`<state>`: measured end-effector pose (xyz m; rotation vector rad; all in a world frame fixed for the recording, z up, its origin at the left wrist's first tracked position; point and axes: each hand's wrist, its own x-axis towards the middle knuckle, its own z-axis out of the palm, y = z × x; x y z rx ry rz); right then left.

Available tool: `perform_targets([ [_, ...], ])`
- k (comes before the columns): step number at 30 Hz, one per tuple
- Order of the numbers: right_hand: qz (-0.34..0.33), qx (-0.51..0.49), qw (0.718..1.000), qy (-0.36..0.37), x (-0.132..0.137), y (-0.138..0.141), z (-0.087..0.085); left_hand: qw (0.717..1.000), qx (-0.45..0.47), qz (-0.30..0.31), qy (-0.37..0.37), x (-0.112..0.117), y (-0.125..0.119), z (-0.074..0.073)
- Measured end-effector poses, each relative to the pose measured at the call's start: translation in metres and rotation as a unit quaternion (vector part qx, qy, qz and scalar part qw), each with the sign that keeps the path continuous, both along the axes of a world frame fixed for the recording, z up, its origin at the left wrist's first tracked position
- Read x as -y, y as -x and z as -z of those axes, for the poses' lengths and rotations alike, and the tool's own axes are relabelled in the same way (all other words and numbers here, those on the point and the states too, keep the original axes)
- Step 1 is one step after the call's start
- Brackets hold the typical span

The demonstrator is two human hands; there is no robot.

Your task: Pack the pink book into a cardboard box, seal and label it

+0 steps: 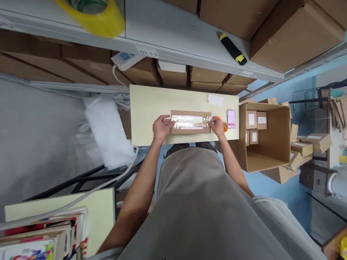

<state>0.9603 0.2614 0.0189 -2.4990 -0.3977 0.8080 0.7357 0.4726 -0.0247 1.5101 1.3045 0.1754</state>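
Note:
A flat brown cardboard box (191, 130) lies on the pale yellow tabletop in front of me. A shiny strip of clear packing tape (187, 125) runs lengthwise across its top, over a white label partly hidden by glare. At the box's left end, my left hand (161, 128) pinches the tape between thumb and fingers. My right hand (217, 128) is closed on the tape at the right end. An orange roll or tape holder (225, 126) sits just behind the right hand, partly covered by it.
A pink-screened phone (231, 119) and a white paper slip (215, 99) lie on the table (151, 101). To the right stands a large open carton (268, 159) with small labelled boxes inside. A shelf above holds a box cutter (232, 48) and a yellow tape roll (108, 21).

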Motion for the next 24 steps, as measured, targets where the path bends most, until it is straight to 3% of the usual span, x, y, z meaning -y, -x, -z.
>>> perform_targets([
  [7, -0.035, -0.027, 0.999, 0.030, -0.005, -0.010, 0.002, 0.994, -0.089, -0.026, -0.065, 0.030, 0.000, -0.008],
  [13, -0.097, -0.026, 0.993, 0.054, -0.016, -0.015, 0.016, 0.983, -0.159, -0.019, -0.087, 0.032, -0.014, -0.010],
  [16, -0.124, -0.024, 0.992, 0.027, -0.016, -0.024, 0.025, 0.979, -0.170, -0.038, -0.105, 0.034, -0.018, -0.011],
  [20, -0.134, -0.061, 0.988, -0.052, 0.013, -0.041, 0.039, 0.978, -0.163, -0.074, -0.111, 0.043, -0.019, -0.010],
  [24, -0.110, 0.025, 0.993, 0.016, 0.057, -0.052, 0.058, 0.973, -0.141, -0.124, -0.134, 0.060, -0.020, -0.004],
])
